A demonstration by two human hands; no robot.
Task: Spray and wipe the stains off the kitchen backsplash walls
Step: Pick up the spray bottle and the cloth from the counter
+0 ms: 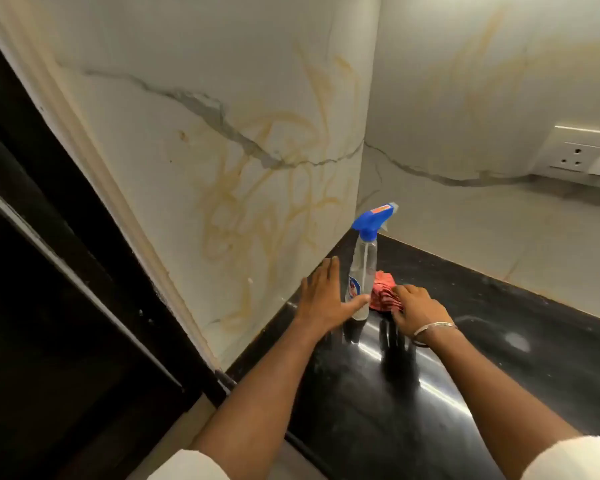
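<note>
The left hand (321, 301) is in with fingers (328, 271) straight and spread wide, thumb right at the base of the bottle (361, 268), holding nothing. The bottle stands upright on the black table (482, 344), far in the corner, just beside the left wall (194, 81). The right hand (418, 308) is down on the pink cloth (383, 287), fingers curled into its folds, apparently gathering it. The cloth lies against the bottle's right side. Yellow-orange stains (267, 192) scrawl across the left wall, with fainter ones on the far wall. The bottle looks like thin clear plastic, so probably light, smooth and easy to tip; how full it is cannot be told. The narrow neck under the blue trigger head looks like the place to take it. The cloth is soft and should bunch up wherever it is pinched. A blue-and-red label low on the bottle and an orange sticker on the trigger head are both too blurred to read.
</note>
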